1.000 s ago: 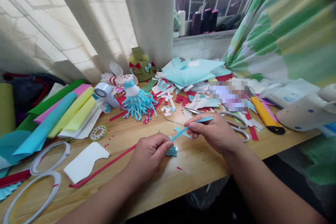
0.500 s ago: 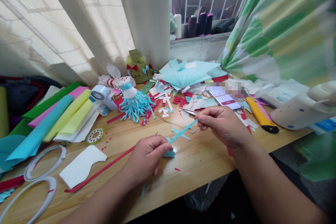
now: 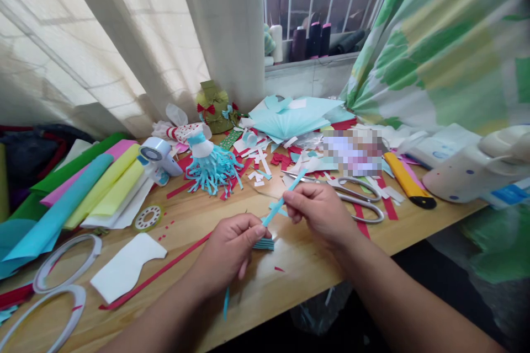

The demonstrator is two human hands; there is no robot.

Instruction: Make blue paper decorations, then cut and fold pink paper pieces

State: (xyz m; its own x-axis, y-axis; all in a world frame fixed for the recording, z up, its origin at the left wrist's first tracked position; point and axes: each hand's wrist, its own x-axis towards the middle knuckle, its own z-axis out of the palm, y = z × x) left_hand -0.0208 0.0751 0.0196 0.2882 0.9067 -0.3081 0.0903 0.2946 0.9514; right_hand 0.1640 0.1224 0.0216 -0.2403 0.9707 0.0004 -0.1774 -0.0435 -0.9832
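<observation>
Turquoise paper strip (image 3: 276, 214) runs slantwise between the two hands, which stand close together without touching. The left hand (image 3: 226, 253) pinches its lower end, and the right hand (image 3: 318, 212) pinches it higher up. Just under the left fingertips lies one small striped turquoise paper bundle (image 3: 264, 244), and one thin turquoise strip (image 3: 226, 303) hangs below the left hand, past the front edge of the wooden desk (image 3: 290, 270).

Bare wood stretches below both hands to that edge, with only a few red scraps on it. Left of them lie one long red paper strip (image 3: 153, 271) and one white paper cutout (image 3: 127, 260), then two pale tape rings (image 3: 66, 259) at the near corner. Right of the right hand sits one pair of steel scissors (image 3: 351, 196), its blades pointing toward the strip, and farther right one yellow utility knife (image 3: 408, 187).

Beyond, cut paper scraps crowd the desk, blocking the way back. Behind them stand one turquoise paper tassel figure (image 3: 209, 168), one tape dispenser (image 3: 159, 159), and one pale turquoise paper fan (image 3: 287, 118).
</observation>
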